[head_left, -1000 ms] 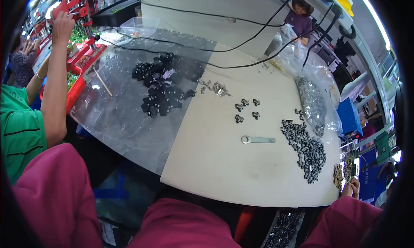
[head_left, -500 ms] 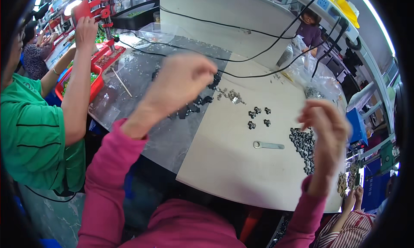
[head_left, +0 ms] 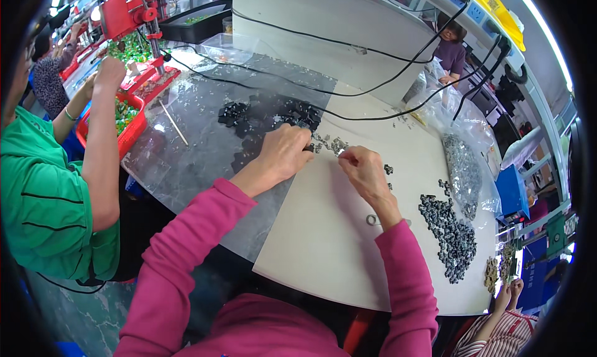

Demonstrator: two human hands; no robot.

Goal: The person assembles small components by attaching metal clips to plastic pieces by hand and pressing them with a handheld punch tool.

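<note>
My left hand is closed at the left edge of the pale board, and a small black part shows at its fingertips. A pinch of thumb and fingers closes my right hand just beside it; what it holds, if anything, is too small to name. Between and beyond the hands lie small silvery metal pieces. Behind my left hand spreads a heap of flat black parts. Under my right wrist the flat metal ring spanner is mostly covered. A few small black assemblies show past that wrist.
A larger pile of black assemblies lies at the right, beside a clear plastic bag of parts. Black cables hang across the table's far side. On the left, a person in green works by a red basket and a red press.
Both hands have come down and inward, from raised and apart to close together by the metal pieces. My right forearm now covers most of the spanner. The neighbour's raised hand has dropped from the press.
</note>
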